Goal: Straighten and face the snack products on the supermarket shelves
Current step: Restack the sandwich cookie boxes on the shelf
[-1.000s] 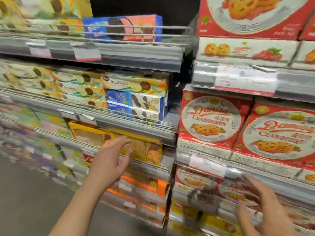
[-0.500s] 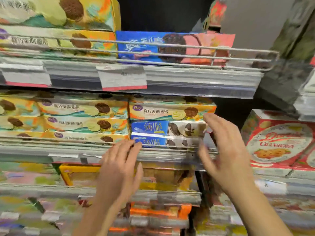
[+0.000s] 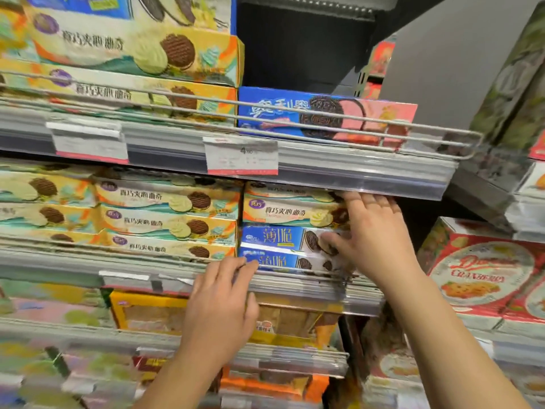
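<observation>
both hands now forward: right hand (image 3: 371, 234) flat against blue box (image 3: 277, 239) end, left hand (image 3: 221, 302) relaxed at shelf edge (image 3: 132, 261)

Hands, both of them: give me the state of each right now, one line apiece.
Left hand: open, fingertips on the lower blue cookie box, gripping nothing.
Right hand: open, straight fingers pressed against the right end of the stacked boxes.

A: Centre stack? 
B: Two blue boxes (image 3: 277, 246) under two yellow boxes (image 3: 290, 212). Right hand (image 3: 374, 240) at 3 o'clock of the stack, fingers spread flat on the box ends.

A: Left hand (image 3: 221, 302)? 
B: At 6 o'clock, fingertips on the shelf rail (image 3: 295, 283) by the lower blue box.

A: Far right? 
B: Red cranberry tins (image 3: 483, 270).
</observation>
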Tool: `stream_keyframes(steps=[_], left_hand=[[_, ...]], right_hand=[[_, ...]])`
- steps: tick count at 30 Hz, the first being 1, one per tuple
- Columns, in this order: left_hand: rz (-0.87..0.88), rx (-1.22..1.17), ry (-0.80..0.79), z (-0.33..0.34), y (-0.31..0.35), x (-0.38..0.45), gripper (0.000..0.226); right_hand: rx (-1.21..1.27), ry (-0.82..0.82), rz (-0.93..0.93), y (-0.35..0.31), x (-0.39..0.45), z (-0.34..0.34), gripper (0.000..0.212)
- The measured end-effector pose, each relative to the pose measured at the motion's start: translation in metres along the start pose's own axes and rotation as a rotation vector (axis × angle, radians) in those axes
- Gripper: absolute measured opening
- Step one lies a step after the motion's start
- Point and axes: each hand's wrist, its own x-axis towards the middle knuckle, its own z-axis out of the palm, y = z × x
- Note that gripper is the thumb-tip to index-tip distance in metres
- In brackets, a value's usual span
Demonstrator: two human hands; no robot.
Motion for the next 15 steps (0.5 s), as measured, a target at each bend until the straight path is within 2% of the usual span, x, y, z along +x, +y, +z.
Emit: stream_keyframes(steps=[5,9,15], left_hand=[[-0.019,0.023,-0.035,-0.001,0.003,0.000,0.050],[-0.030,0.034,-0.057,0.000,0.004,-0.005,0.060],[-0.029,-0.037,-0.016,0.001,0.006,-0.006,0.051]], right_hand=[[0.015,0.041,-0.042,-0.001,0.006,-0.005,0.076],[0.095,0.066,-0.108,0.004,-0.004,-0.015,0.074],[0.287,0.157,-0.142,0.031,-0.046,-0.023,0.067]])
